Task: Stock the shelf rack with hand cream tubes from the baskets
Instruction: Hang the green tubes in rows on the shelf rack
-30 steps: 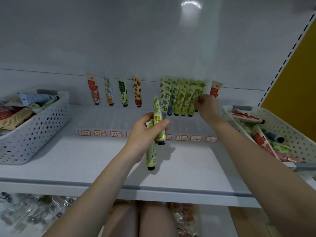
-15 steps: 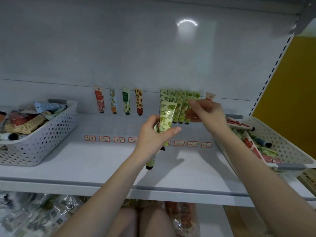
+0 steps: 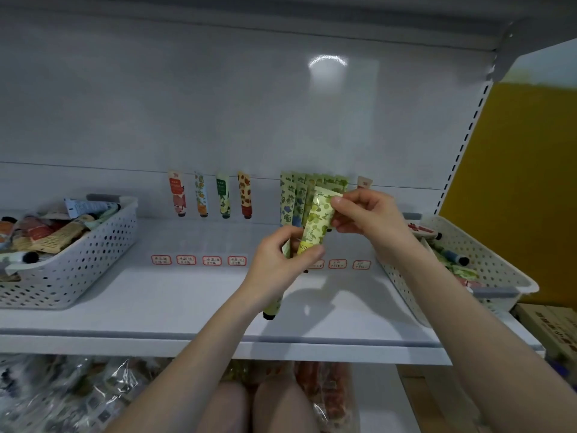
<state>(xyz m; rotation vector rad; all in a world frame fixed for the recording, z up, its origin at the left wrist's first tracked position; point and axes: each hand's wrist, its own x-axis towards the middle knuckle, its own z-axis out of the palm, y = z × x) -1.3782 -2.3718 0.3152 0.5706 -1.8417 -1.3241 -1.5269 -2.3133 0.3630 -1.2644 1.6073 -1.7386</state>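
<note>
One tube (image 3: 318, 217) held two-handed | head: left hand (image 3: 281, 260) grips its lower end, right hand (image 3: 368, 217) pinches its crimped top | long axis near upright, top tilted right, cap end down and hidden | above shelf (image 3: 156, 301), before stocked row (image 3: 293, 198)

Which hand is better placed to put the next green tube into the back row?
The right hand: its fingers pinch the top of the green tube, close to the green row. The left hand grips the other tubes lower down.
</note>
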